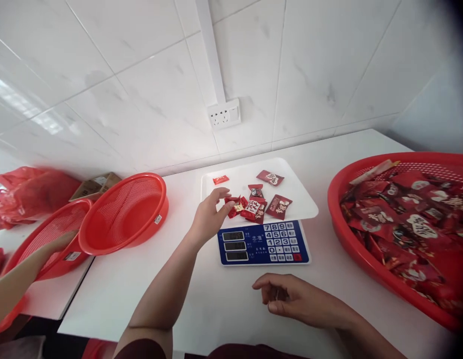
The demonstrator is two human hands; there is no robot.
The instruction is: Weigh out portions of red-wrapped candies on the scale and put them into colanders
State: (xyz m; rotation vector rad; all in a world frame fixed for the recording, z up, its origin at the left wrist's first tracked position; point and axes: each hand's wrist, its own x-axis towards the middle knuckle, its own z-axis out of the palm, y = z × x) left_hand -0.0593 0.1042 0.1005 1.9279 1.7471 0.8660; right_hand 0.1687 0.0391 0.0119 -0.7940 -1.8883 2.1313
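My left hand [211,215] reaches over the left edge of a white scale tray [235,172]. Its thumb and fingers are apart, close beside a small cluster of red-wrapped snack packets [250,207]; whether the thumb touches one I cannot tell. Other packets lie loose on the tray: a dark red packet [278,207], another packet [270,177] at the back, and a small bright red sweet [220,180]. My right hand [291,300] hovers in front of the blue scale panel [257,239], loosely curled, with a gap between thumb and fingers and nothing visible in it.
At the right stands a large red basket [338,219] full of red packets. On the left are a red basket [122,207] and a second basket [40,239] with another person's hand [63,242] in it. Behind are red plastic bags [40,192] and a wall socket [224,114].
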